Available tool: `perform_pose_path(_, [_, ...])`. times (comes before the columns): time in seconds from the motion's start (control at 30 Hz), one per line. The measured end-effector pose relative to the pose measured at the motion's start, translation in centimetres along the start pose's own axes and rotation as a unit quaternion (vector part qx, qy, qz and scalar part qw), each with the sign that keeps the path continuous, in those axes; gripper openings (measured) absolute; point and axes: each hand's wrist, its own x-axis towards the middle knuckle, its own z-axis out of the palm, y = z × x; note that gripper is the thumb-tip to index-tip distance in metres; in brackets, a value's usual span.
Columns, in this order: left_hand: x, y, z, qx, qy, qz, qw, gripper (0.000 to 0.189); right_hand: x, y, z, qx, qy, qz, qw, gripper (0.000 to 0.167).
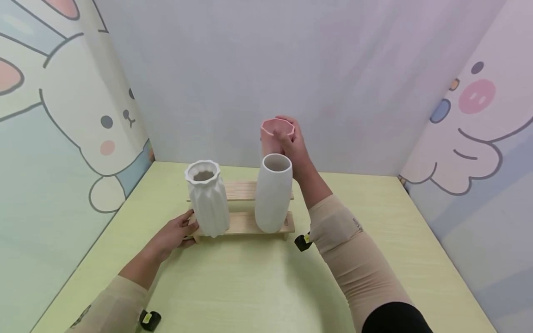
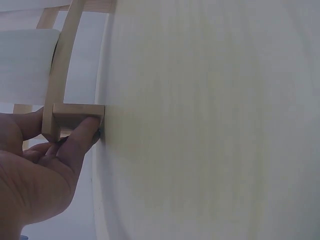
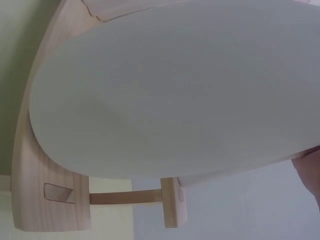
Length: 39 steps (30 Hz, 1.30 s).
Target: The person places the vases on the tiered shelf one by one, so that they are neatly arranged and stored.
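A two-tier wooden stand (image 1: 241, 225) carries a white ridged vase (image 1: 211, 206) at the left and a smooth white vase (image 1: 272, 199) at the right, both upright on its lower tier. My left hand (image 1: 171, 237) pinches the lower tier's left end; the left wrist view shows the fingers around the wood (image 2: 77, 111). Behind the smooth vase, my right hand (image 1: 296, 150) grips a pink angular-rimmed vase (image 1: 270, 144) from its right side, thumb at the rim. That vase's base is hidden. The smooth white vase (image 3: 175, 95) fills most of the right wrist view.
A pale yellow-green table (image 1: 237, 282) lies under the stand. Behind it rises a plain pale backdrop (image 1: 266, 69), with cartoon-printed panels (image 1: 83, 115) on both sides. Small black devices (image 1: 151, 320) are by each wrist.
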Motion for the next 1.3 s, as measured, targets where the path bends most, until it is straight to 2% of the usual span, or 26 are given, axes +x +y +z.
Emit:
perform_pose_path(0.53, [0.24, 0.28, -0.47, 0.009, -0.003, 0.002, 1.0000, 0.073, 0.04, 0.05, -0.11, -0.049, -0.001, 0.009, 0.9987, 0.059])
perform_pose_path(1.3, [0.74, -0.25, -0.49, 0.007, -0.001, 0.000, 1.0000, 0.072, 0.65, 0.75, -0.01, -0.046, -0.005, 0.007, 0.9989, 0.059])
